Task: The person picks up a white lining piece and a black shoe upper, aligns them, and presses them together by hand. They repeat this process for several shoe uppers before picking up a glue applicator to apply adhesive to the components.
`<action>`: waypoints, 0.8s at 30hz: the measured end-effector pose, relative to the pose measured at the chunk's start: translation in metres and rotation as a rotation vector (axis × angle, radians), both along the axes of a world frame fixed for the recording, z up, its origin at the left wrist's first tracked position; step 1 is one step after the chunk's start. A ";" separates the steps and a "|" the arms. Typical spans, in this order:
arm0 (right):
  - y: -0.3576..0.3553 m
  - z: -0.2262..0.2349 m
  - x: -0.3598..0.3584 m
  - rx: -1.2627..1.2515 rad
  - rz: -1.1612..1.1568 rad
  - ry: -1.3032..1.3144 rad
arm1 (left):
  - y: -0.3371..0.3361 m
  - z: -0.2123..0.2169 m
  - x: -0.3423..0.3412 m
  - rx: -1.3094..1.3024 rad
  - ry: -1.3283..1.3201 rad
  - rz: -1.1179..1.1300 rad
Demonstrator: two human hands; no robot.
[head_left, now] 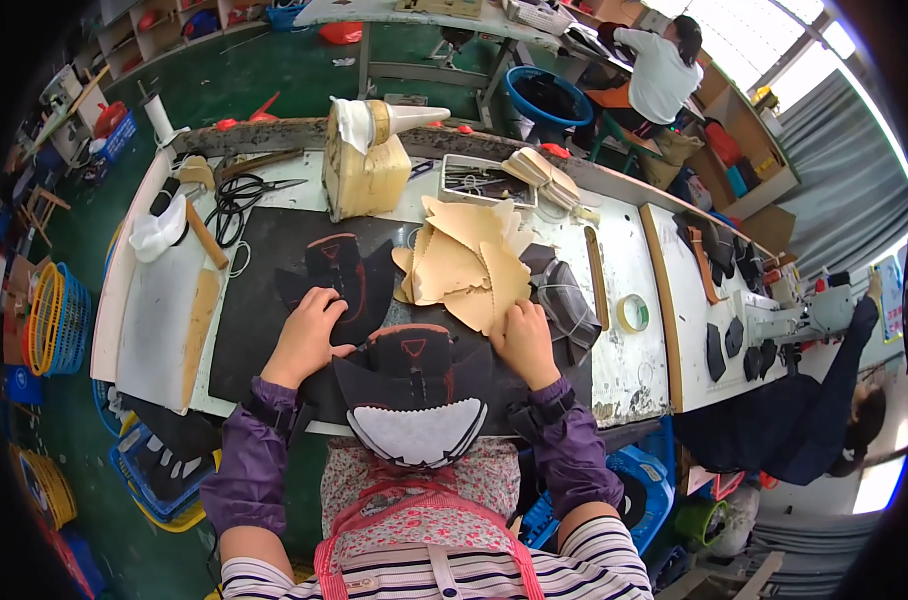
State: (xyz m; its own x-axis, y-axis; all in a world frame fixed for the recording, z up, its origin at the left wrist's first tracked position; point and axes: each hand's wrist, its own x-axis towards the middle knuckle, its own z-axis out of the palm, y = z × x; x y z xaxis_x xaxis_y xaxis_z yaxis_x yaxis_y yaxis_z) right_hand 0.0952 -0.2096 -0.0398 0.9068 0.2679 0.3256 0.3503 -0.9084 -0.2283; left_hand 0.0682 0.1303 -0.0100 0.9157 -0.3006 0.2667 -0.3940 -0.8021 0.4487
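While scissors (pixel 236 196) and a white cloth (pixel 160 232) lie unused at the far left of the bench (pixel 629 375), the left hand (pixel 309 335) rests palm-down, fingers loosely curled, on a black shoe upper (pixel 344 275) with red outlining that lies flat on the dark mat (pixel 259 260); it presses rather than grips. Just right of it, at the bench's near edge, a second black upper (pixel 414 385) with a white lining hangs partly over the person's lap, touched by neither hand as far as I can tell. Further right, the right hand (pixel 526 340) lies on the near edge of a fan of tan pieces (pixel 464 260), fingers bent, seemingly pinching or holding down the bottom one. Beyond these sit a grey upper (pixel 566 300) and a tape roll (pixel 633 313). Judging by the full tan stack and only two uppers laid out, the work looks early, with most pieces not yet joined.
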 end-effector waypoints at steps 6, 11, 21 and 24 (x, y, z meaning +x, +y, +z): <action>0.002 -0.001 0.000 -0.014 0.024 -0.047 | 0.028 -0.016 0.009 -0.245 0.150 0.020; -0.018 0.003 -0.005 0.163 -0.054 -0.122 | -0.018 0.025 -0.031 -0.633 -0.359 0.306; -0.015 0.029 -0.059 0.956 -0.301 0.097 | -0.088 0.054 -0.132 -0.153 -0.063 -0.324; -0.013 0.032 -0.064 1.343 -0.242 0.258 | -0.098 0.054 -0.112 -0.159 -0.067 -0.286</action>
State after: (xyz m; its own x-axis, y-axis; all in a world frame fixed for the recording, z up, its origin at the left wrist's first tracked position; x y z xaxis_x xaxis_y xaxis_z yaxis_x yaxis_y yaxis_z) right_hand 0.0310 -0.2229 -0.0078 0.9584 -0.2844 0.0243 0.0327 0.0249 -0.9992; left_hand -0.0440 0.0321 0.0439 0.7790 -0.4933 0.3872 -0.6261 -0.5767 0.5249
